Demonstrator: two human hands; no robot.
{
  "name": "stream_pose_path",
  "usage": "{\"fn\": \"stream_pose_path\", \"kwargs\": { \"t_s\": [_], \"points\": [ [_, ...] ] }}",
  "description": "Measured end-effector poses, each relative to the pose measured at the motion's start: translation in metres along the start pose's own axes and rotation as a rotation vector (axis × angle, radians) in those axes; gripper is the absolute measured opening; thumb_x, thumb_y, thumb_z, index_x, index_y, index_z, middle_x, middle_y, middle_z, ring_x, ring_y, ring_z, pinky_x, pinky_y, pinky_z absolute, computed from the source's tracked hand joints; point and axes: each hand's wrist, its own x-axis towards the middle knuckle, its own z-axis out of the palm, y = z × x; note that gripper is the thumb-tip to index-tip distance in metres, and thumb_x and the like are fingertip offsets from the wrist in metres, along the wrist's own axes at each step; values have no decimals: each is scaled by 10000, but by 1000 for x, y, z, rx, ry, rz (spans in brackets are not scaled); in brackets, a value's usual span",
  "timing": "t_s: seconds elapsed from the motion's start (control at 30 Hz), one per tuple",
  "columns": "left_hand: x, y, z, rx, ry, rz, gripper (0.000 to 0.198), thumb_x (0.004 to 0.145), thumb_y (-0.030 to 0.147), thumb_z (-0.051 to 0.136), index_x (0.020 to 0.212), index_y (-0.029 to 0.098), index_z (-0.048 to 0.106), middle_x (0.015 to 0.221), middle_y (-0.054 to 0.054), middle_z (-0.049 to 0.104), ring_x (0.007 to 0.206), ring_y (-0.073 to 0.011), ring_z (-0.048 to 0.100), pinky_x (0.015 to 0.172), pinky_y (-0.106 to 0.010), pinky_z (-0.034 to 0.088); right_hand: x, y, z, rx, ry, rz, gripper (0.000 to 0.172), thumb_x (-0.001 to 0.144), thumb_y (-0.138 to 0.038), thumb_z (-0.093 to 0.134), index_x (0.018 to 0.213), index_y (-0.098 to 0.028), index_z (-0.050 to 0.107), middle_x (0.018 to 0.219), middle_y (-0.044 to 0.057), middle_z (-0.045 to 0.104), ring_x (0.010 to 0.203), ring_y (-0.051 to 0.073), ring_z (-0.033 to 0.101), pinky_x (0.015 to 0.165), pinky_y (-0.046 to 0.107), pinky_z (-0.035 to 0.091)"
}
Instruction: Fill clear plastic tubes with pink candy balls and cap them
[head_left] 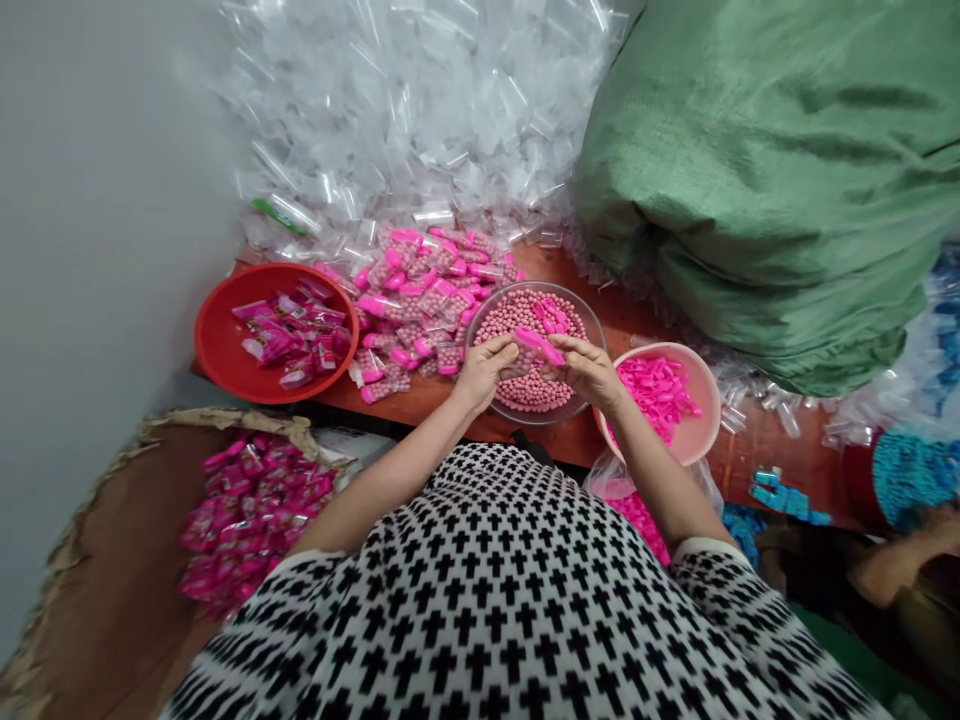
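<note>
My left hand (481, 374) pinches a small clear plastic tube that appears to have pink beads in it. Closed around a bright pink plastic cap (550, 351), my right hand (592, 372) meets it from the other side; fingers hide part of both pieces. Both hands are above a clear bowl (598, 322) full of round pink beads (534, 393), with a few loose pink caps (550, 314) lying on top. Right of it, a pale pink bowl (705, 415) holds many pink caps (656, 392). Bead-filled tubes with pink caps (420, 290) are heaped to the left.
A red basin (217, 345) contains pink packets. More packets (255, 510) fill a carton (97, 580) below. Clear tubes (420, 110) are piled behind, beside a large green sack (772, 180). At far right are blue pieces (915, 480) and another person's arm (892, 565).
</note>
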Motion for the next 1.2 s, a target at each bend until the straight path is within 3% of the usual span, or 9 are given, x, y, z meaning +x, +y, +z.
{"fn": "stream_pose_path", "kwargs": {
  "t_s": [0.13,0.33,0.43,0.53,0.7,0.87,0.97,1.03,1.2],
  "points": [
    [1,-3,-4,34,14,25,536,599,476,832,1027,167,738,930,-54,744,818,-211,701,764,-372,600,-3,1,4,25,28,-42,559,555,-395,876,1065,-272,684,1028,20,706,844,174,676,788,378,594],
    [3,-4,-12,351,10,257,402,689,463,772,966,171,768,1040,-94,740,1040,-281,663,987,-431,488,10,-4,12,-37,51,-41,457,644,-573,782,899,-205,689,1092,65,677,1005,211,642,792,363,588],
    [0,-4,-14,472,-47,355,324,755,441,722,966,200,770,1052,-85,733,1067,-266,643,1021,-428,459,13,-5,16,25,-45,106,447,688,-539,763,989,-227,655,1049,46,686,1001,195,647,820,371,584],
    [-3,-7,-16,574,-63,411,303,807,424,678,1010,215,757,1095,-82,704,1104,-241,612,1028,-410,457,15,0,22,125,-112,329,347,763,-483,698,968,-209,633,862,25,698,893,185,671,810,391,593],
    [-9,-19,-22,662,-38,430,292,857,406,618,1010,196,749,1078,-80,687,1068,-217,617,996,-377,478,15,24,38,312,86,323,121,758,-275,675,812,-190,607,718,-17,673,726,135,653,805,340,598],
    [-16,-43,-40,633,-1,324,332,834,439,617,981,172,748,1038,-92,714,1019,-227,645,963,-388,496,9,58,59,376,191,330,209,810,-400,641,825,-197,596,681,-13,639,641,122,619,686,287,603],
    [-14,-45,-55,621,6,231,373,802,466,639,980,156,744,1063,-105,722,1036,-243,653,983,-398,490,8,70,59,267,109,411,389,847,-583,561,952,-210,590,783,30,661,713,151,649,635,289,590],
    [-6,-34,-66,610,48,239,403,809,467,634,1040,150,724,1113,-98,715,1073,-240,642,1012,-400,476,11,72,48,97,94,375,429,825,-602,584,1031,-227,581,908,46,673,763,163,659,613,289,576],
    [44,27,-109,723,353,525,389,864,399,601,1181,182,661,1224,-73,670,1142,-227,608,1061,-441,442,25,61,-4,-733,299,41,216,799,-368,662,890,-173,647,872,49,675,804,185,623,760,325,519]
  ]
}}
